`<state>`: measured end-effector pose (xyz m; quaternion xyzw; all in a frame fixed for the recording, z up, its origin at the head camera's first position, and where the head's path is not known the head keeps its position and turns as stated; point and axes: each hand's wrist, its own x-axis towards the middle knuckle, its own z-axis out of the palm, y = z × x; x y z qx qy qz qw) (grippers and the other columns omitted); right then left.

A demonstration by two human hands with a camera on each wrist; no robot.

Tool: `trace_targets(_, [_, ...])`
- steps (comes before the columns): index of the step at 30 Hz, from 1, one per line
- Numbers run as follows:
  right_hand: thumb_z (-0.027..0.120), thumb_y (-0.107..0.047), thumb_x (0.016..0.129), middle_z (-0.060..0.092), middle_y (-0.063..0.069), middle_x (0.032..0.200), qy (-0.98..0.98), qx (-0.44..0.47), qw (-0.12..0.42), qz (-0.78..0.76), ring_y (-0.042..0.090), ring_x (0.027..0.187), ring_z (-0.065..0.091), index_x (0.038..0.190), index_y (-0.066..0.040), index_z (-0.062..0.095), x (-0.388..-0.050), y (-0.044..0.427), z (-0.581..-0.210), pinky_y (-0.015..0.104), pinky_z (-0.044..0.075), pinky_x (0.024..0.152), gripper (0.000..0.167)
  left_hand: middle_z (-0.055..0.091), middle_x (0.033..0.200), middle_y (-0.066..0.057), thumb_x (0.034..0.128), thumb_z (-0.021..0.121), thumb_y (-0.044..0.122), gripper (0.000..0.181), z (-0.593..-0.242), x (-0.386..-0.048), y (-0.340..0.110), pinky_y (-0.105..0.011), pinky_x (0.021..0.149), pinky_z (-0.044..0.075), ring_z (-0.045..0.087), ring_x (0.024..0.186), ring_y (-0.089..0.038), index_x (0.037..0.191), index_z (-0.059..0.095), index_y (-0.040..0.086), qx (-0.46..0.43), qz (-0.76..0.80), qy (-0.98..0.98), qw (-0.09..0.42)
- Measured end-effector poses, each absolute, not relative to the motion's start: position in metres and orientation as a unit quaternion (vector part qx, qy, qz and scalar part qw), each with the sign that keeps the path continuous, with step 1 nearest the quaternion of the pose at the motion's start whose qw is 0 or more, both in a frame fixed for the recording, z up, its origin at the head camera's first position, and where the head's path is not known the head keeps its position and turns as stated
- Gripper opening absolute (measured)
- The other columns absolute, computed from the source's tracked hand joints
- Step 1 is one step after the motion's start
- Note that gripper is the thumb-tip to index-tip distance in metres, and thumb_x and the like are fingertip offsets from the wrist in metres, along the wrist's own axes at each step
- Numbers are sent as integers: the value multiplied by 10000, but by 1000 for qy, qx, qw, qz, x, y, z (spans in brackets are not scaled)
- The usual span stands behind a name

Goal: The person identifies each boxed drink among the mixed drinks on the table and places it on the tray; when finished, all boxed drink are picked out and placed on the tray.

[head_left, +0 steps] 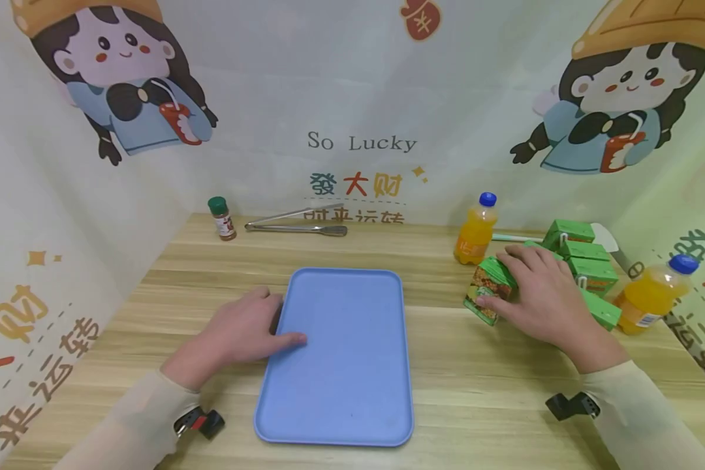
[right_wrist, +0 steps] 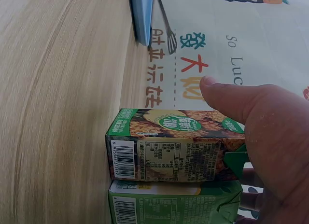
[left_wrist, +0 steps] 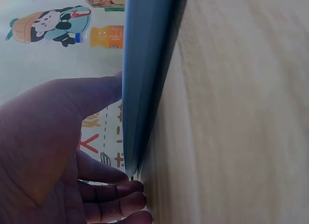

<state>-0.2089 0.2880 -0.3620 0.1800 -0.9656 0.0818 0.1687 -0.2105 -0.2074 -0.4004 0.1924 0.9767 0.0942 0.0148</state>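
Note:
My left hand (head_left: 235, 329) holds the left edge of a blue tray (head_left: 341, 365), thumb over the rim and fingers along its side; in the left wrist view the fingertips (left_wrist: 131, 203) are by the table. On the right, my right hand (head_left: 543, 294) reaches around a juice carton (head_left: 487, 290) with pineapple print. The right wrist view shows the thumb (right_wrist: 231, 96) apart from this carton, with the other fingers partly hidden behind its top. A green carton (right_wrist: 176, 204) stands beside it. More green cartons (head_left: 590, 274) stand beyond the right hand, partly covered by it.
Orange drink bottles with blue caps stand behind the carton (head_left: 474, 232) and at far right (head_left: 649, 300). A pale-handled utensil (head_left: 514, 237) lies behind the cartons. At the back left are a green-capped spice jar (head_left: 223, 220) and metal tongs (head_left: 299, 228). A printed cloth (head_left: 352, 98) hangs around the table.

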Motion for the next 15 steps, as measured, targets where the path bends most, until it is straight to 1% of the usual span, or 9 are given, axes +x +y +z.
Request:
trace_targets(3, [867, -580, 928, 518, 268, 1593, -965, 180, 170, 82, 519, 1476, 417, 1537, 38, 603, -209, 288, -362, 770, 366, 1118, 907, 603, 937, -48, 934, 730, 763, 817, -400, -209, -209, -364, 598, 471, 538, 781, -191, 1223, 745, -1, 194, 92, 977, 16])
trace_targets(6, [868, -581, 926, 519, 268, 1591, -966, 180, 169, 82, 517, 1475, 417, 1537, 36, 604, -209, 288, -363, 770, 367, 1117, 907, 595, 925, -51, 932, 733, 766, 816, -400, -207, -209, -363, 584, 466, 539, 753, -191, 1205, 748, -3, 195, 93, 976, 20])
trace_targets(15, [874, -548, 935, 513, 269, 1594, -965, 178, 173, 83, 523, 1474, 408, 1538, 36, 600, -209, 288, -364, 761, 367, 1097, 883, 617, 933, -32, 938, 741, 749, 792, -402, -201, -209, -372, 597, 494, 565, 753, -170, 1241, 748, 17, 198, 105, 974, 36])
